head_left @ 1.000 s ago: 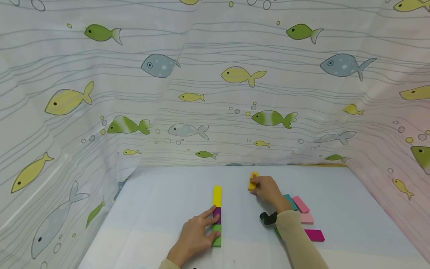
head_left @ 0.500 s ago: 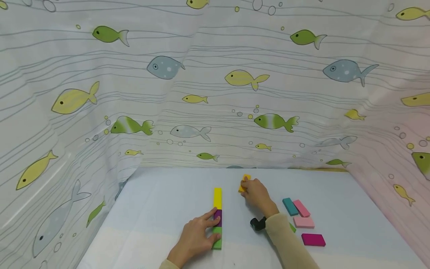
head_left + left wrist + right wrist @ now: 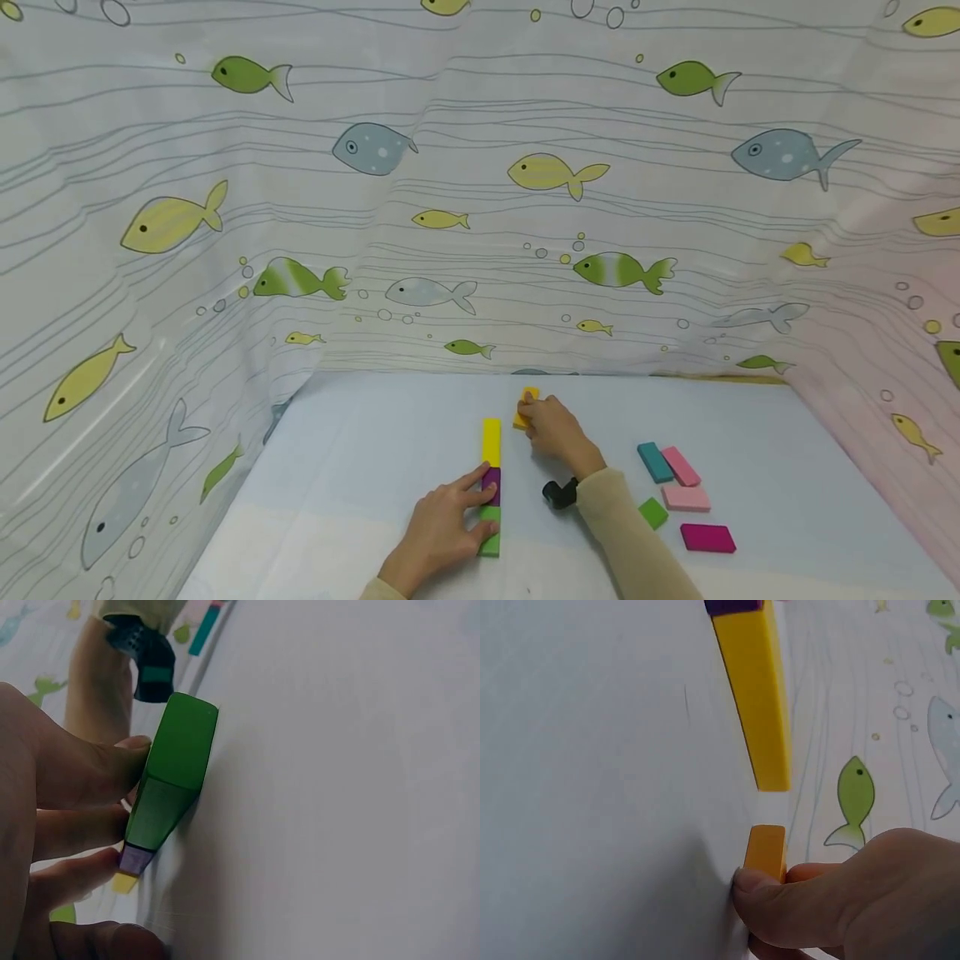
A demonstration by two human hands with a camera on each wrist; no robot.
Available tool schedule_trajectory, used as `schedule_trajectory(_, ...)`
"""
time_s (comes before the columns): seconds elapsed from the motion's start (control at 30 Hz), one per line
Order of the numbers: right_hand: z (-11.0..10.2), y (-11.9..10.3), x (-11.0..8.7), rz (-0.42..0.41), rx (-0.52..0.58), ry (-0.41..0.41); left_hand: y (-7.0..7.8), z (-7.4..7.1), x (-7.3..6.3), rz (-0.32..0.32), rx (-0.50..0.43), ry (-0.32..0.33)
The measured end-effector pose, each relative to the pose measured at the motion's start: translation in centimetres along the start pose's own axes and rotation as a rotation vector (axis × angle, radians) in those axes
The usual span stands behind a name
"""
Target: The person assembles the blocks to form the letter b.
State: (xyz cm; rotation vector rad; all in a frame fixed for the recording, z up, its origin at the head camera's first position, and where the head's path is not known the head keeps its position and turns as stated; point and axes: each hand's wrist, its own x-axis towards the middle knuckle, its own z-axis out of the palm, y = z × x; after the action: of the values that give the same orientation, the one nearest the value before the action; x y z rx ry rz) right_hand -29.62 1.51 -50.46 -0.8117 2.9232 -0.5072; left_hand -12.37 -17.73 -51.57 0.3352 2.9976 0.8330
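Note:
A straight row of flat domino-like blocks stands mid-table: yellow at the far end, then purple, with green nearest me. My left hand rests along the row's left side, thumb at the green block and fingertips at the purple one. Beyond the yellow end, slightly right, my right hand pinches an orange block between thumb and fingers. In the right wrist view a short gap separates this orange block from the yellow block's end.
To the right lie loose blocks: teal, pink, light pink, green and magenta. A black camera mount sits at my right wrist. A fish-patterned curtain encloses the table.
My right hand has carried the orange block leftward, closer to the row's far end. The loose green block has come out from behind the right sleeve. My left hand keeps its place.

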Motion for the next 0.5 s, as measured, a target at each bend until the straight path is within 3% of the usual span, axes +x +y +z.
schedule_trajectory(0.5, 1.2, -2.2, 0.0, -0.085, -0.012, 0.006, -0.3, 0.0, 0.2, 0.011, 0.007, -0.002)
